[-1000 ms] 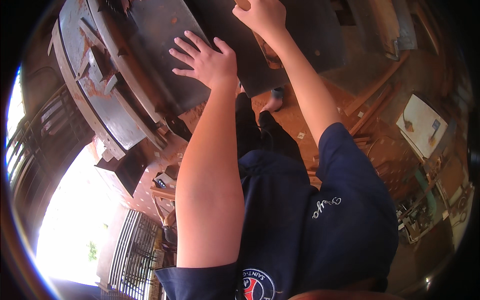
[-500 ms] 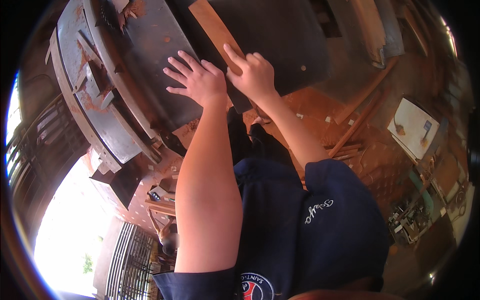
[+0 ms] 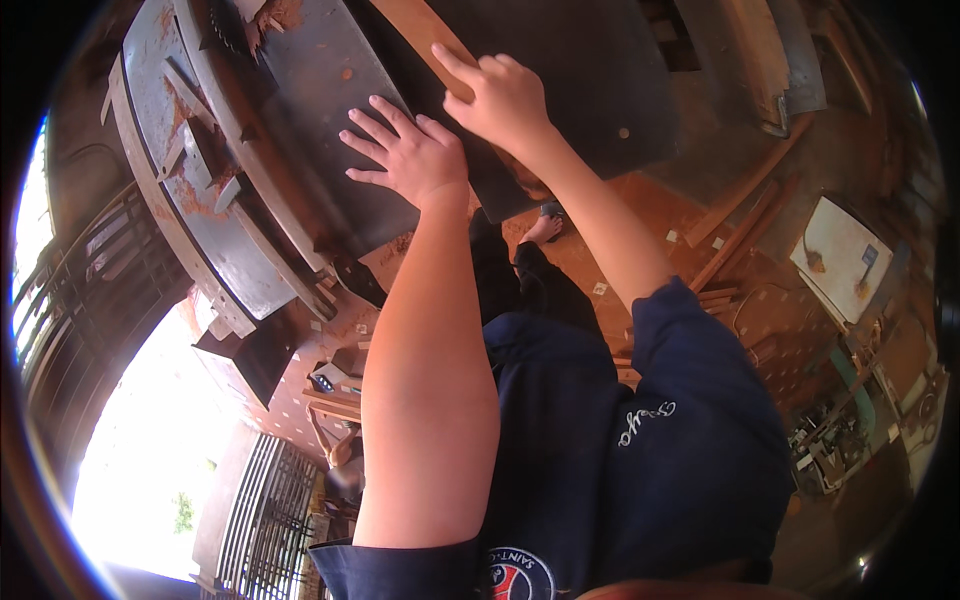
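Observation:
My left hand (image 3: 415, 165) lies flat with fingers spread on the dark metal tabletop (image 3: 325, 190), just left of a wooden strip (image 3: 428, 40). The strip is long, flat and reddish-brown, and it runs out past the top of the view. My right hand (image 3: 505, 100) grips it, index finger stretched along its top, thumb at its left side and the other fingers curled. Part of the strip is hidden beneath this hand and wrist. A straight seam in the tabletop runs between the left hand and the strip.
On the left stands a curved metal machine part (image 3: 205, 200) with wood scraps and sawdust. Wooden boards (image 3: 745, 190) lie on the floor at right, near a white panel (image 3: 840, 258). My foot (image 3: 545, 228) shows below the table edge. Another person (image 3: 345, 465) is at the lower left.
My right hand and the wooden strip have moved forward, away from me, and the strip's far end has left the view. My left hand stays flat on the tabletop. The view has shifted slightly.

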A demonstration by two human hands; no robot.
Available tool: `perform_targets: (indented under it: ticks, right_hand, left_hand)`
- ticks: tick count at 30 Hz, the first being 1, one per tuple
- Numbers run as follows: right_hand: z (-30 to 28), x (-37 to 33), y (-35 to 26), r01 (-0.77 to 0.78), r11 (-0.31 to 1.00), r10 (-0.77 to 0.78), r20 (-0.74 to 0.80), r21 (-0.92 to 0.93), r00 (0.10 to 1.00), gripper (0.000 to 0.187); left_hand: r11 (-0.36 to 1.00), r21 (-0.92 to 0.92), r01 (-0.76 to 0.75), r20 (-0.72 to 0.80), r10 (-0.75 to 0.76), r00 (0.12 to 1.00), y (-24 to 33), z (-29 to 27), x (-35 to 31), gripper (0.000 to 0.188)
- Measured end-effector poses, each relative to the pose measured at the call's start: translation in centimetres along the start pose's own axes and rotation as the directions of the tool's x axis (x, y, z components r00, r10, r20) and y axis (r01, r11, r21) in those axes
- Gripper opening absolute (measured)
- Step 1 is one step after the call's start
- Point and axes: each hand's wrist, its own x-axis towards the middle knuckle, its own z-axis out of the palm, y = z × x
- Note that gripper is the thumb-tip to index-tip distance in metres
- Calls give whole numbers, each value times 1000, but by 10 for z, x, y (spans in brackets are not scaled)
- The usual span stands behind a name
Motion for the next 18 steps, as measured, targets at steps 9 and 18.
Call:
perform_targets:
  ticks: [9, 18]
  right_hand:
    - [-73, -76, 42, 48, 999, -48, 200, 5, 979, 65]
    - [-58, 11, 102, -99, 995, 95, -127, -27, 987, 61]
  left_hand:
    - [1000, -22, -1, 2, 1, 1000, -1, -3, 0, 65]
    - [999, -35, -10, -31, 9, 999, 1, -3, 0, 69]
